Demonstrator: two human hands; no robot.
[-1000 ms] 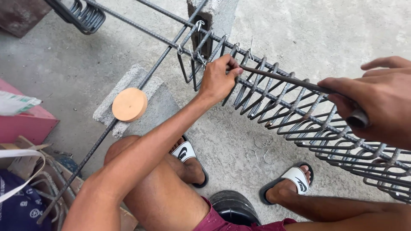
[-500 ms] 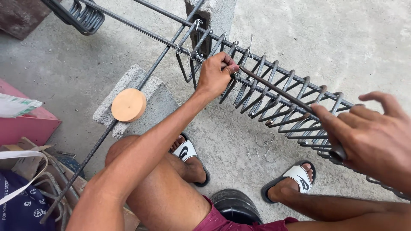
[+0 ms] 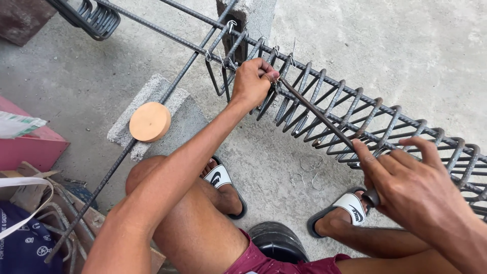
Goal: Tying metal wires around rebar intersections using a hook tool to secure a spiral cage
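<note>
My left hand (image 3: 254, 82) pinches a thin tie wire against a long bar of the rebar cage (image 3: 355, 119), fingers closed on the wire at a stirrup. My right hand (image 3: 416, 187) grips the handle end of a long dark metal hook tool (image 3: 317, 112). The tool's tip reaches up to the wire right by my left fingertips. The cage is a row of several bent steel stirrups on long ribbed bars, running from top centre to the right edge.
A grey concrete block (image 3: 170, 114) carries a round wooden disc (image 3: 149, 122) and a long rebar (image 3: 109, 175). Another block (image 3: 251, 18) props the cage. Loose wire ties (image 3: 307, 172) lie on the concrete floor. Pink box (image 3: 30, 144) and bags sit left; my sandalled feet are below.
My right hand has swung down and left with the tool's handle, turning the tool about its tip. My left hand stays at the same tie point.
</note>
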